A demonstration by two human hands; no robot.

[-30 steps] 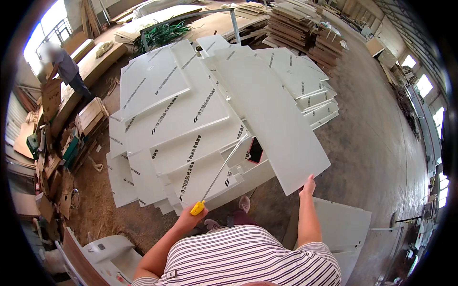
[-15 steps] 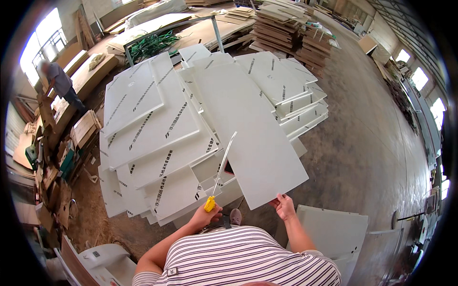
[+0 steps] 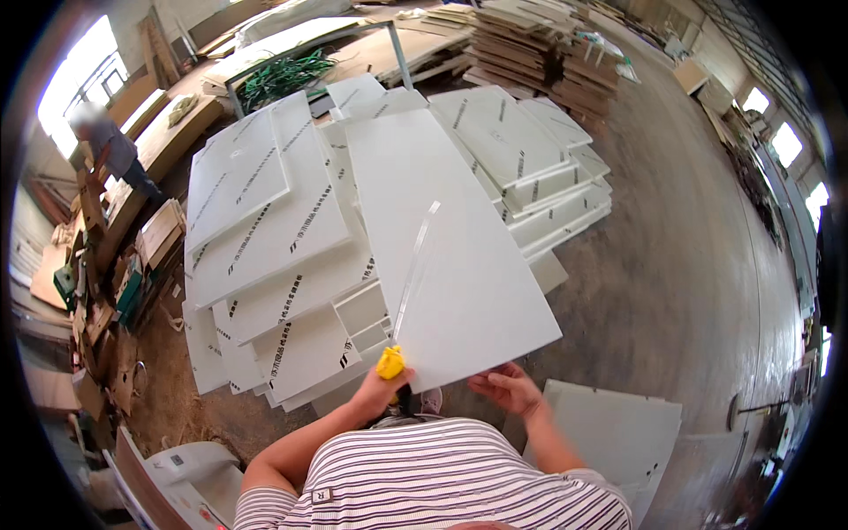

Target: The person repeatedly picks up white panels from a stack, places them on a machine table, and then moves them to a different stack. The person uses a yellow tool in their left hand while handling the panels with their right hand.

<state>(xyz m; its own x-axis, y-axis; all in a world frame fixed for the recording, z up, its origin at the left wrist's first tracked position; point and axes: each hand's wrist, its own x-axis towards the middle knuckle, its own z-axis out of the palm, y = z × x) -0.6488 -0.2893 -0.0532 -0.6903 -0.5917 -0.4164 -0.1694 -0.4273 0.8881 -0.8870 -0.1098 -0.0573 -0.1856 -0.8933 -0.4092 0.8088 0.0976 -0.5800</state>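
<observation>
My left hand [image 3: 378, 393] is closed round a yellow tape measure [image 3: 389, 362], near the close left corner of a long plain white panel [image 3: 459, 265]. From its case the pale tape [image 3: 415, 265] reaches up and away, over the panel; whether it touches the surface I cannot tell. My right hand [image 3: 510, 389] is at the panel's near edge, fingers bent, with some fingertips hidden beneath it. This panel slants away on top of a spread stack of white boards [image 3: 300, 238] with dark print. Smaller boards [image 3: 362, 318] show beside its left edge.
A pale board [image 3: 609, 433] lies low to my right. A metal frame [image 3: 399, 55] and green strapping [image 3: 283, 79] stand behind the stack, with piled brown boards [image 3: 508, 53] farther right. At the far left a person [image 3: 115, 150] stands beside a long bench.
The plain panel's near end has swung left, toward my left hand. My right hand has shifted left along with its edge. The tape now overlaps the panel more, and its tip is farther away.
</observation>
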